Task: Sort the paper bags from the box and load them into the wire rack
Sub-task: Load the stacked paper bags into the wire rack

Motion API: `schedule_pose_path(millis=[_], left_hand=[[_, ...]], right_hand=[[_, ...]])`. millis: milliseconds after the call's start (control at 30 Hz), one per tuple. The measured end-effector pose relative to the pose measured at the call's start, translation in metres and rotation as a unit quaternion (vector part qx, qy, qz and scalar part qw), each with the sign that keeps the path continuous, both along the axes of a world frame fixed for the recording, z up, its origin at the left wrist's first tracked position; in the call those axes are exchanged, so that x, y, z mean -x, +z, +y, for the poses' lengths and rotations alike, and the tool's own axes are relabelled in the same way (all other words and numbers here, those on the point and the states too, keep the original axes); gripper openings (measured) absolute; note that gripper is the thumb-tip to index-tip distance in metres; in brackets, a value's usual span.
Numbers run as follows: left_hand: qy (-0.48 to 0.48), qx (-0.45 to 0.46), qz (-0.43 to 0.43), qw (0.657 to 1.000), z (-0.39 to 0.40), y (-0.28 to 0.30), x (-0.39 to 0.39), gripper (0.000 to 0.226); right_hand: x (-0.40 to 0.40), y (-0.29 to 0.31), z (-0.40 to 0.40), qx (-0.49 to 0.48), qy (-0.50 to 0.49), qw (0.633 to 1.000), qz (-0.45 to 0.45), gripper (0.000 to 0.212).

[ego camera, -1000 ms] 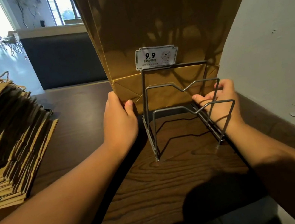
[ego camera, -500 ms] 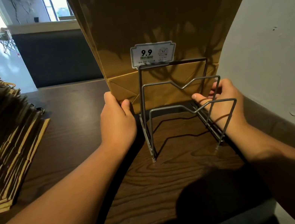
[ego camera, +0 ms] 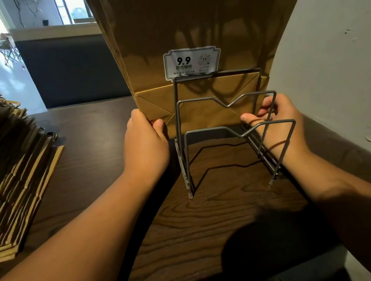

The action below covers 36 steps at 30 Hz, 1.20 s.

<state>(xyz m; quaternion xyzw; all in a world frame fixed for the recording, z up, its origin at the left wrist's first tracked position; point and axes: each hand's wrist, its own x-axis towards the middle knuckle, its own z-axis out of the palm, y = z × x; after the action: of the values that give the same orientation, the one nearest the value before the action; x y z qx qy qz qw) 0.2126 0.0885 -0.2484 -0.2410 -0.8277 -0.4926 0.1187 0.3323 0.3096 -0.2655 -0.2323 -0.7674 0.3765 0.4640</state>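
**First batch in rack, big stack left to load**

We've got a batch of paper bags (ego camera: 184, 29) standing upright in the far slot of the wire rack (ego camera: 227, 128), behind the tallest wire frame w/ the 9.9 label (ego camera: 192, 61) clipped on top. Our left hand (ego camera: 146, 144) grips the batch's bottom-left corner, thumb on the near face, fingers curled round the edge. Our right hand (ego camera: 275, 122) is on the right side, fingers curled around the bags' lower right edge; whether it also holds the rack wire we can't tell, since the wires cross in front of it. Looks like we're squaring the batch in the slot.

Progress, by our read: early. The two nearer slots of the rack are bare, wood showing through them. A thick stack of flat bags (ego camera: 4, 172) w/ rope handles lies on the bench (ego camera: 220, 233) at far left, well apart from the rack, so most of the load remains. No box in view.

Room: rack sits near the wall (ego camera: 337, 51) on the right, so the right hand's clearance is tight there. Left of the rack is open bench up to the stack. The bench's near edge runs diagonally below our forearms; the far edge is just behind the rack.
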Motion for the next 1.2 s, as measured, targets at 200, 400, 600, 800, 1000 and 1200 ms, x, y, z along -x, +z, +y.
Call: schedule_pose_path(millis=[200, 400, 600, 800, 1000, 1200], left_hand=[[0.001, -0.081, -0.005, 0.997, -0.006, 0.000, -0.007, 0.037], [0.005, -0.071, 0.049, 0.996, -0.005, -0.001, -0.010, 0.041], [-0.006, -0.077, 0.047, 0.996, 0.000, -0.005, -0.013, 0.052], [-0.003, -0.056, 0.040, 0.998, -0.001, -0.006, -0.006, 0.059], [-0.016, -0.064, 0.034, 0.997, -0.001, -0.007, -0.011, 0.075], [-0.028, -0.080, 0.033, 0.996, -0.002, -0.009, -0.012, 0.082]], right_hand=[[0.004, 0.001, 0.002, -0.008, 0.012, 1.000, -0.015, 0.042], [0.005, 0.005, 0.003, -0.023, -0.015, 0.999, -0.030, 0.038], [0.004, 0.007, -0.003, -0.046, -0.017, 0.999, -0.021, 0.035], [-0.002, 0.009, -0.012, -0.096, 0.023, 0.995, -0.003, 0.034], [-0.007, 0.021, -0.012, -0.099, 0.023, 0.994, 0.037, 0.030], [-0.005, 0.046, -0.007, -0.109, 0.017, 0.992, 0.056, 0.028]])
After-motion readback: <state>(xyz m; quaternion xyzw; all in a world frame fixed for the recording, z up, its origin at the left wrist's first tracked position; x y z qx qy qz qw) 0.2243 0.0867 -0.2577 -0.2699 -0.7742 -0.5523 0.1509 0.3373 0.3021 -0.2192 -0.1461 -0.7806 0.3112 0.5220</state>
